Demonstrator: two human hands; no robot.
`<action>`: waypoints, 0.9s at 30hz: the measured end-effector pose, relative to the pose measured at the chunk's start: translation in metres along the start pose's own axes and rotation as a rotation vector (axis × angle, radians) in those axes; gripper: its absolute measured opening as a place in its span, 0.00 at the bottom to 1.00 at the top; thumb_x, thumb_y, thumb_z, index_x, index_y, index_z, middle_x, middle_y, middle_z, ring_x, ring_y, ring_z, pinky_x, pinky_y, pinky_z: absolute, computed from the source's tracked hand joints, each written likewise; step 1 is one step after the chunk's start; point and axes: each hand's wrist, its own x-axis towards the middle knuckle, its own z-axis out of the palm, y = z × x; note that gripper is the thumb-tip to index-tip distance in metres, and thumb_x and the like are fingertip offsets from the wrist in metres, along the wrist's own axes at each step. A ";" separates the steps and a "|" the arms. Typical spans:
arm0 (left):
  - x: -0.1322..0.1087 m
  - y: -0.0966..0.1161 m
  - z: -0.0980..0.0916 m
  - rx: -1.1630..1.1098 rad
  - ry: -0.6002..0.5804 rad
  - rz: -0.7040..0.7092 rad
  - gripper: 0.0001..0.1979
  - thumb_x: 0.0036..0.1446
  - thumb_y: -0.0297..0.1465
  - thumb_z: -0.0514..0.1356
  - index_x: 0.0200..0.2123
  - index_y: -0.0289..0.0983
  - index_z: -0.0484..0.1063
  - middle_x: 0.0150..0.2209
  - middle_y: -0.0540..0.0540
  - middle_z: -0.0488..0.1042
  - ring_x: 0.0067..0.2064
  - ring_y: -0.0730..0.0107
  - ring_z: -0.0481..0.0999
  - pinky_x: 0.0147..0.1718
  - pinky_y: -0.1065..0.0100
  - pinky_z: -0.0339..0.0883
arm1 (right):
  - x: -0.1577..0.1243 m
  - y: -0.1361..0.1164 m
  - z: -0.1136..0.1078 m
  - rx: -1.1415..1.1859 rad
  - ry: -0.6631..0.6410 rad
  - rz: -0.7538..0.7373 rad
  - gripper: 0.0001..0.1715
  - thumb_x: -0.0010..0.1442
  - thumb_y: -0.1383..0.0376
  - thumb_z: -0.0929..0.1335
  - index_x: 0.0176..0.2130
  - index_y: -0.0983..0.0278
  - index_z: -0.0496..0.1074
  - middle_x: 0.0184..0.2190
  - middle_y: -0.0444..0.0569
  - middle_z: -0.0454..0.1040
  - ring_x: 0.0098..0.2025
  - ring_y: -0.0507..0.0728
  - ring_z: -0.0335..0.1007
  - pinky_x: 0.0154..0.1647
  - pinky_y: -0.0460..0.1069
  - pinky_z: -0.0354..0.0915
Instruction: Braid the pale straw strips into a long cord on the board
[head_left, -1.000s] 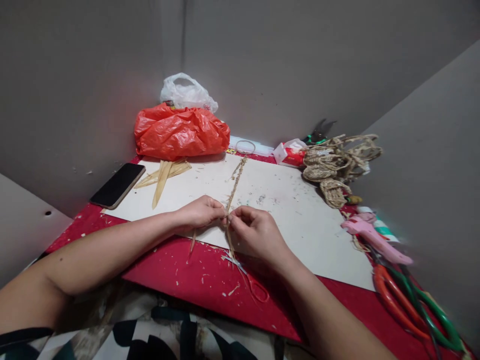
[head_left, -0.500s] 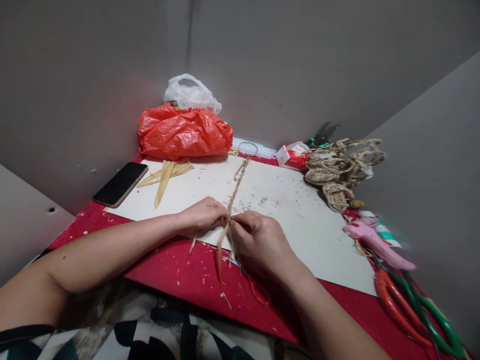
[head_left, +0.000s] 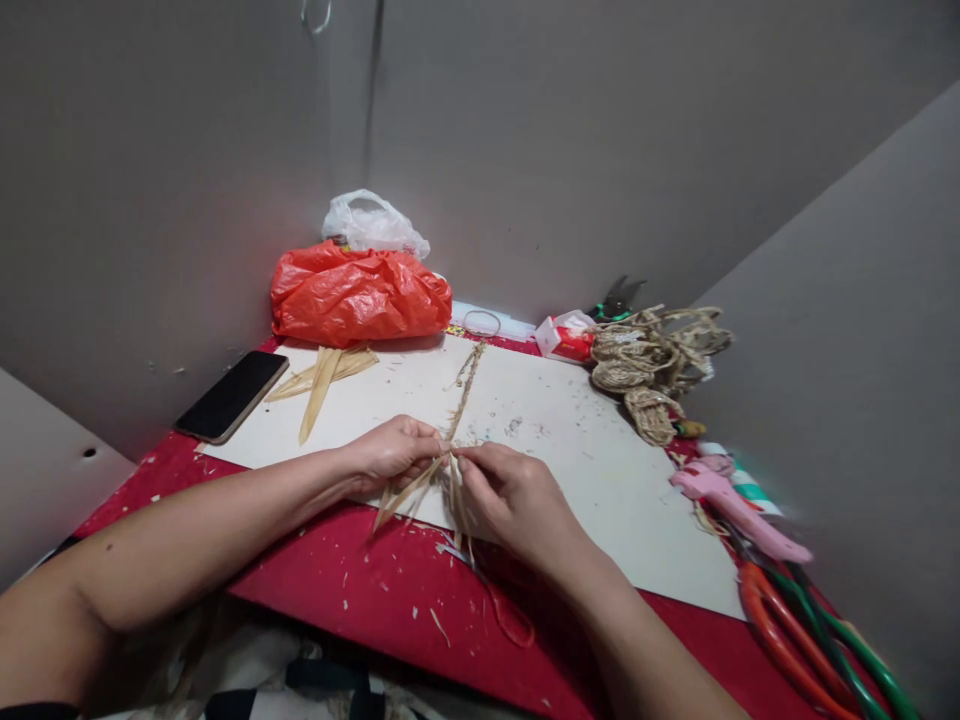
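Note:
My left hand (head_left: 394, 455) and my right hand (head_left: 514, 500) meet at the near edge of a white board (head_left: 585, 440). Both are closed in a pinch on tan straw strips (head_left: 409, 492) at the near end of a thin braided straw cord (head_left: 465, 385), which runs away from me across the board. Loose strip ends fan out below my fingers, towards me and to the left. Small scissors with red handles (head_left: 504, 610) lie on the red tabletop (head_left: 337, 590) just under my right wrist.
A red plastic bag (head_left: 360, 295) and a white bag (head_left: 371, 222) sit at the back. A black phone (head_left: 232, 396) lies left, spare straw strips (head_left: 322, 372) beside it. At right: a straw rope bundle (head_left: 649, 360), a pink glue gun (head_left: 731, 495), orange and green-handled scissors (head_left: 817, 630).
My fingers have worked the strips: the loose ends now splay out to the left below my hands. The camera has tipped slightly, shifting everything lower in view.

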 end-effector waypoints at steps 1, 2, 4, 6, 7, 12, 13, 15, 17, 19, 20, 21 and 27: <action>-0.001 0.001 0.000 -0.002 -0.004 -0.006 0.15 0.48 0.40 0.60 0.22 0.35 0.62 0.13 0.59 0.50 0.15 0.84 0.43 0.16 0.73 0.34 | 0.002 0.002 0.000 0.054 0.064 0.065 0.13 0.59 0.63 0.61 0.34 0.64 0.73 0.30 0.51 0.75 0.33 0.55 0.70 0.35 0.49 0.63; -0.001 0.002 0.001 -0.003 -0.007 -0.012 0.15 0.48 0.40 0.60 0.22 0.34 0.62 0.13 0.59 0.50 0.15 0.84 0.43 0.16 0.73 0.34 | 0.003 0.004 0.000 0.127 0.114 0.138 0.13 0.59 0.61 0.62 0.33 0.65 0.73 0.30 0.51 0.75 0.32 0.56 0.70 0.35 0.49 0.63; -0.002 0.003 0.001 -0.006 -0.001 -0.016 0.15 0.48 0.40 0.60 0.22 0.34 0.63 0.13 0.60 0.50 0.15 0.84 0.42 0.16 0.72 0.34 | 0.007 0.006 0.001 0.355 0.109 0.289 0.16 0.59 0.56 0.63 0.36 0.65 0.71 0.32 0.52 0.75 0.32 0.56 0.70 0.32 0.48 0.64; -0.002 0.002 0.001 -0.002 0.000 -0.008 0.16 0.48 0.41 0.60 0.22 0.35 0.62 0.13 0.59 0.51 0.15 0.84 0.42 0.17 0.72 0.34 | 0.009 0.005 0.006 0.669 -0.043 0.413 0.18 0.57 0.53 0.64 0.38 0.65 0.69 0.32 0.51 0.74 0.32 0.55 0.71 0.29 0.48 0.65; -0.001 0.001 0.001 0.007 -0.005 -0.003 0.16 0.48 0.42 0.60 0.23 0.34 0.63 0.13 0.59 0.53 0.15 0.84 0.43 0.17 0.72 0.35 | 0.010 0.004 0.008 0.822 -0.143 0.461 0.19 0.56 0.52 0.64 0.37 0.65 0.68 0.30 0.50 0.73 0.29 0.54 0.70 0.27 0.47 0.65; 0.001 -0.007 0.001 0.082 0.003 0.087 0.18 0.49 0.42 0.60 0.21 0.34 0.61 0.15 0.57 0.57 0.17 0.83 0.49 0.19 0.73 0.42 | 0.012 0.004 0.018 1.198 -0.475 0.614 0.22 0.54 0.51 0.67 0.24 0.64 0.59 0.13 0.34 0.53 0.12 0.43 0.42 0.11 0.40 0.42; 0.001 -0.007 0.002 0.103 -0.003 0.122 0.18 0.50 0.41 0.59 0.20 0.34 0.61 0.16 0.56 0.59 0.18 0.83 0.52 0.21 0.74 0.46 | 0.012 0.005 0.018 1.203 -0.483 0.631 0.22 0.54 0.51 0.67 0.24 0.64 0.58 0.12 0.33 0.49 0.12 0.42 0.37 0.11 0.39 0.38; 0.002 -0.007 0.002 0.171 -0.036 0.181 0.17 0.53 0.40 0.55 0.21 0.33 0.63 0.20 0.52 0.64 0.23 0.80 0.60 0.26 0.74 0.53 | 0.012 0.010 0.018 1.200 -0.492 0.653 0.21 0.54 0.52 0.67 0.24 0.64 0.59 0.12 0.33 0.47 0.13 0.42 0.34 0.11 0.40 0.35; 0.002 -0.006 0.003 0.299 -0.022 0.207 0.15 0.55 0.37 0.52 0.23 0.32 0.66 0.23 0.50 0.67 0.26 0.77 0.63 0.29 0.73 0.56 | 0.013 0.014 0.019 1.229 -0.530 0.664 0.21 0.55 0.52 0.66 0.23 0.64 0.59 0.12 0.33 0.46 0.13 0.42 0.33 0.10 0.40 0.34; 0.001 -0.005 0.003 0.458 0.048 0.233 0.13 0.55 0.35 0.51 0.24 0.32 0.67 0.22 0.51 0.65 0.25 0.77 0.61 0.27 0.73 0.55 | 0.015 0.017 0.020 1.304 -0.556 0.675 0.21 0.54 0.54 0.67 0.22 0.64 0.58 0.12 0.32 0.46 0.13 0.42 0.32 0.10 0.40 0.33; 0.001 -0.005 0.002 0.538 0.085 0.249 0.12 0.54 0.33 0.51 0.24 0.32 0.66 0.21 0.52 0.63 0.25 0.77 0.59 0.27 0.74 0.55 | 0.015 0.018 0.021 1.343 -0.556 0.680 0.21 0.54 0.55 0.68 0.22 0.64 0.57 0.12 0.32 0.45 0.13 0.42 0.31 0.10 0.40 0.33; 0.000 -0.004 0.002 0.610 0.109 0.262 0.11 0.54 0.32 0.51 0.24 0.32 0.66 0.21 0.53 0.62 0.25 0.77 0.58 0.26 0.74 0.54 | 0.015 0.018 0.022 1.377 -0.553 0.687 0.21 0.53 0.56 0.68 0.21 0.64 0.56 0.12 0.32 0.45 0.13 0.42 0.31 0.10 0.40 0.32; -0.007 0.003 -0.001 0.705 -0.008 0.208 0.12 0.51 0.25 0.48 0.31 0.32 0.71 0.21 0.53 0.64 0.24 0.78 0.59 0.26 0.74 0.55 | 0.014 0.011 0.028 1.314 -0.413 0.742 0.18 0.50 0.58 0.68 0.19 0.64 0.59 0.09 0.32 0.44 0.12 0.42 0.32 0.10 0.40 0.33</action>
